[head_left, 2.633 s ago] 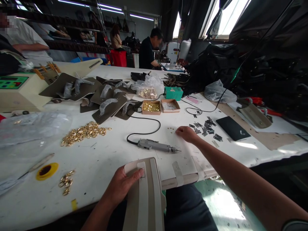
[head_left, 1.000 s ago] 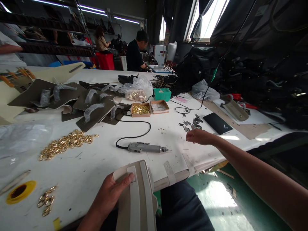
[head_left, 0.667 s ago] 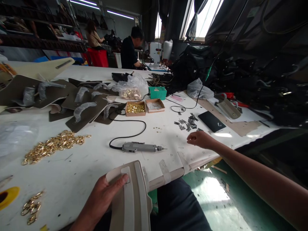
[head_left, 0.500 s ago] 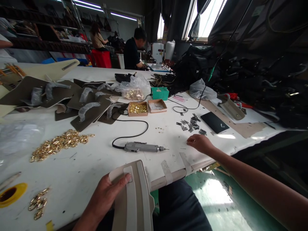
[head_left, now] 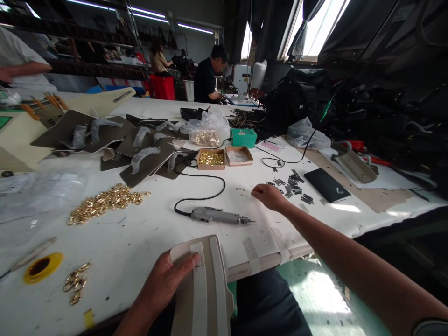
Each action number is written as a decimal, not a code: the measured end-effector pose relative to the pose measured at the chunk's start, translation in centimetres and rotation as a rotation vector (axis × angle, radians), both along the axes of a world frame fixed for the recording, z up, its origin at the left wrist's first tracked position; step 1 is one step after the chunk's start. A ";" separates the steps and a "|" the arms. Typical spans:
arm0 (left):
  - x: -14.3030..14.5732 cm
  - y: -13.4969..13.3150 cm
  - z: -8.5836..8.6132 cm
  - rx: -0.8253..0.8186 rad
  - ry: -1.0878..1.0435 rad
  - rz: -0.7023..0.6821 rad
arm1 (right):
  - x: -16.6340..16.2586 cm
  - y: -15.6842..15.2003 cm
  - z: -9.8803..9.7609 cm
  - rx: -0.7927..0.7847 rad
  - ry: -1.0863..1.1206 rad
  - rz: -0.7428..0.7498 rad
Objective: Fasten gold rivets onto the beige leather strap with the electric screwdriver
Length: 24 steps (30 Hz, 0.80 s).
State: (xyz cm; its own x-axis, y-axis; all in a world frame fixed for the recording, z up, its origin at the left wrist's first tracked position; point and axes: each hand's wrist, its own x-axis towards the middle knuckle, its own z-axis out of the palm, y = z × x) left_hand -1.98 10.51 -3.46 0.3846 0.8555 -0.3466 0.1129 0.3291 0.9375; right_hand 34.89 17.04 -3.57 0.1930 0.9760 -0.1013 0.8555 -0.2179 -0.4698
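My left hand [head_left: 164, 280] is closed round a beige bag panel [head_left: 201, 298] with a paler strip down it, held at the table's front edge. My left thumb lies flat on the strip, beside a small square outline. Out over the table my right hand [head_left: 268, 195] is closed, its fingers together; whatever is between them cannot be made out. Just left of its fingertips lie several tiny gold pieces [head_left: 241, 189]. Behind and right of it are dark metal plates [head_left: 296, 183] with holes. A grey electric screwdriver [head_left: 219, 215] rests between my two hands, its bit pointing right.
A black cord [head_left: 206, 175] curls from the screwdriver to a green box [head_left: 243, 138]. Cardboard trays [head_left: 211, 159] stand behind, one filled with gold bits. Gold clasps [head_left: 108, 203], dark panels [head_left: 140, 156] and yellow tape [head_left: 44, 267] lie left. A black notebook [head_left: 326, 185] lies right. Other people work beyond.
My right hand has moved left and away from me, from below the metal plates to beside the tiny gold pieces. My left hand keeps its hold on the panel. The view has turned slightly left.
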 end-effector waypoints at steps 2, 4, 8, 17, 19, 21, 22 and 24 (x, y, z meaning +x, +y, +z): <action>-0.1 0.1 0.0 0.000 0.002 -0.009 | -0.9 2.2 -0.1 0.004 -0.026 -0.002; -0.2 0.2 0.2 0.000 0.006 -0.029 | -1.3 3.8 -0.2 -0.012 -0.059 0.005; -0.3 0.2 0.4 -0.017 0.011 -0.041 | -1.4 5.4 -0.8 -0.070 -0.134 0.012; -0.4 0.4 0.0 -0.052 0.008 -0.068 | -1.4 6.0 -1.2 -0.114 -0.214 -0.055; -0.4 0.4 0.0 -0.050 0.005 -0.072 | -1.5 6.0 -1.0 -0.096 -0.234 -0.055; -0.4 0.3 0.0 -0.039 -0.001 -0.057 | -1.6 5.8 -1.0 -0.071 -0.254 -0.028; -0.3 0.3 0.0 -0.033 -0.002 -0.049 | -1.7 5.7 -1.0 -0.059 -0.263 -0.009; -0.2 0.1 0.1 -0.025 0.001 -0.031 | -1.7 5.5 -1.1 -0.040 -0.274 0.030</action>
